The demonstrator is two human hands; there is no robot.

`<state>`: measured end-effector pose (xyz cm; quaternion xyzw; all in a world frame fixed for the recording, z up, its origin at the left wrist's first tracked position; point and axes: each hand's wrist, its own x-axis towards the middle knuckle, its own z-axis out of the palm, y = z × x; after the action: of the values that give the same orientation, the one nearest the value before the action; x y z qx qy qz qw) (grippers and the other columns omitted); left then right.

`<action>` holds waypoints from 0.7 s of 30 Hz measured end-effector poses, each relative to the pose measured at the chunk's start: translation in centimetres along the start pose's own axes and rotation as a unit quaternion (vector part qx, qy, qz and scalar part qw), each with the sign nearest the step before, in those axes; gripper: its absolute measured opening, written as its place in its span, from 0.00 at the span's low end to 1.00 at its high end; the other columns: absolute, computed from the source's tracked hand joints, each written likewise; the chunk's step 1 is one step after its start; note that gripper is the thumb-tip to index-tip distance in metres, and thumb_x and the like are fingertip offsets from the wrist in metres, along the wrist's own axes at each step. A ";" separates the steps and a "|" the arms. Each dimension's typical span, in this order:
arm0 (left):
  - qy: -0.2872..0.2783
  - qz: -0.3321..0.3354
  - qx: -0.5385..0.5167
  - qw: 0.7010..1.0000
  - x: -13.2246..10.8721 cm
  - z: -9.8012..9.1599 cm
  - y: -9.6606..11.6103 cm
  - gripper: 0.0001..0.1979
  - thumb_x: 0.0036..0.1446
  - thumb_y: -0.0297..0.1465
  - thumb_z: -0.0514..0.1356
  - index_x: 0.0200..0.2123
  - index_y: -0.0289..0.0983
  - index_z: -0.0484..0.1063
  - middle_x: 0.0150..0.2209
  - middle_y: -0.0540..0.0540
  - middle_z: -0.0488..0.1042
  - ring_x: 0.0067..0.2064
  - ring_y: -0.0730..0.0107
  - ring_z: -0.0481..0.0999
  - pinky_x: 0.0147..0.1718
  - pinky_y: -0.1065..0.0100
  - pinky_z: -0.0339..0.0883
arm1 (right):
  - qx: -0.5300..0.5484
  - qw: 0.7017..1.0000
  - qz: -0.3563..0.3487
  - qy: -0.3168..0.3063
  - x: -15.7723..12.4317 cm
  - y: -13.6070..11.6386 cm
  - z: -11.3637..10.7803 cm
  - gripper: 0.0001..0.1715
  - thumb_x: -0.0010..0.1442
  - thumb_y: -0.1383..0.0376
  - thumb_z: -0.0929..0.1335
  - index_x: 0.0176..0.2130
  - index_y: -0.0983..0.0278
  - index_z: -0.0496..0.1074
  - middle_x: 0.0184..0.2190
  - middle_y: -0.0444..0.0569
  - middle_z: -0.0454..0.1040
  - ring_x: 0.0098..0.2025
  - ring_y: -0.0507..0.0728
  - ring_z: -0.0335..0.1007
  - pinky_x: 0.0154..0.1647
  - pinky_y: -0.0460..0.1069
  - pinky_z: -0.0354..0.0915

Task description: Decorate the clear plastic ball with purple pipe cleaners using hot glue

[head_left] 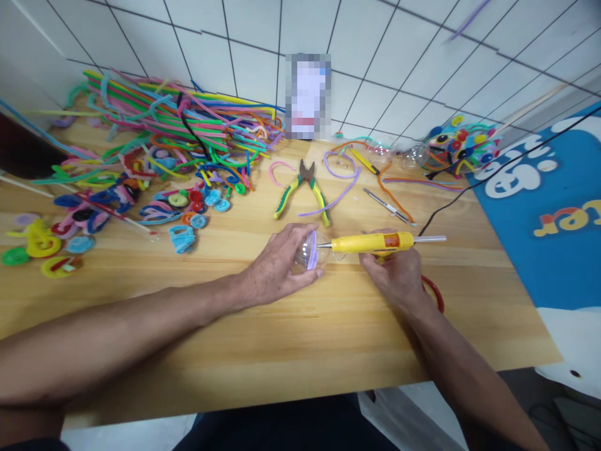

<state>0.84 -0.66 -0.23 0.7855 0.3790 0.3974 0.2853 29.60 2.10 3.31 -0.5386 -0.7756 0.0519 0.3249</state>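
Note:
My left hand (282,266) is closed around a clear plastic ball (303,254), thumb and fingers on opposite sides. A strip of purple pipe cleaner (314,250) runs across the ball's right part. In my right hand (397,275) is a yellow glue gun (359,243), with a clear glue stick (431,238) poking out of its back end. The gun's metal nozzle points left and lies at the purple strip; whether it touches cannot be made out. Beyond my hands, green-and-yellow pliers (306,188) rest with their handles spread.
Bundled colourful pipe cleaners (188,119) and several coiled pieces (82,244) cover the table's left. A phone (307,97) leans against the tiled wall. A yellow cutter (364,161), a pen-like tool (385,205) and a decorated ball (462,147) lie at the back right. A black cord (462,193) trails rightward.

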 end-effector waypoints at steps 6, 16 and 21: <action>0.003 0.011 0.008 1.000 0.0 0.0 0.0 0.38 0.69 0.40 0.69 0.76 0.45 0.58 0.70 0.35 0.73 0.70 0.44 0.75 0.67 0.41 0.74 | 0.018 0.999 -0.028 0.005 0.0 -0.1 0.0 0.10 0.58 0.62 0.70 0.42 0.57 0.76 0.33 0.50 0.83 0.33 0.64 0.83 0.39 0.58 0.82; 0.007 0.002 -0.002 1.000 -0.1 0.1 -0.1 0.39 0.68 0.38 0.70 0.76 0.46 0.59 0.70 0.35 0.73 0.70 0.44 0.75 0.67 0.39 0.74 | 0.001 1.000 -0.003 -0.014 0.0 -0.6 -0.3 0.10 0.58 0.62 0.70 0.42 0.56 0.76 0.33 0.49 0.85 0.33 0.64 0.83 0.39 0.57 0.81; 0.007 0.009 0.003 1.000 0.0 0.2 -0.2 0.39 0.68 0.38 0.70 0.76 0.46 0.58 0.70 0.35 0.73 0.71 0.44 0.75 0.68 0.40 0.74 | -0.001 1.000 -0.001 -0.001 0.1 -0.7 -0.6 0.09 0.58 0.61 0.70 0.41 0.56 0.76 0.34 0.50 0.85 0.35 0.65 0.85 0.40 0.57 0.82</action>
<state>0.91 -0.64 -0.45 0.7873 0.3748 0.4040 0.2766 29.39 1.73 4.06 -0.5379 -0.7768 0.0510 0.3236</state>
